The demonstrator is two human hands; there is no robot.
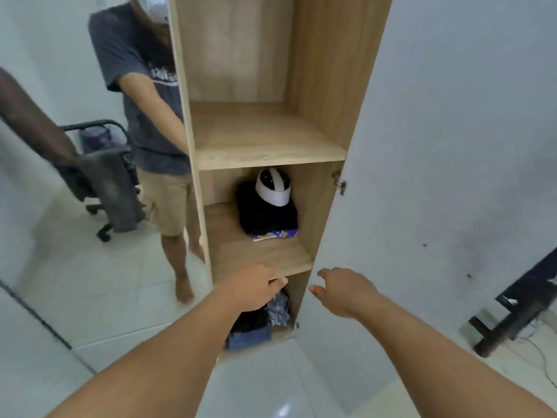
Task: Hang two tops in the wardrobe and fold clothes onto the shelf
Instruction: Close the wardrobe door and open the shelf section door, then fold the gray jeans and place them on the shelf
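An open wooden wardrobe (325, 86) stands in front of me, with an upper shelf (265, 137) and a middle shelf (262, 254). On the middle shelf sits a dark folded pile (265, 215) with a white and black cap (272, 188) on top. The bottom compartment holds a heap of clothes, among them a blue patterned piece (280, 306) and a blue garment (250, 337). My left hand (253, 285) reaches into that compartment right over the heap; its fingertips are hidden. My right hand (340, 289) hovers beside the door's edge, fingers loose, holding nothing.
The white wardrobe door (422, 146) stands open on the right. A mirror panel (60, 267) on the left reflects me and an office chair (102, 188) draped with grey cloth. A dark piece of furniture (518, 303) and cables sit at the far right on the tiled floor.
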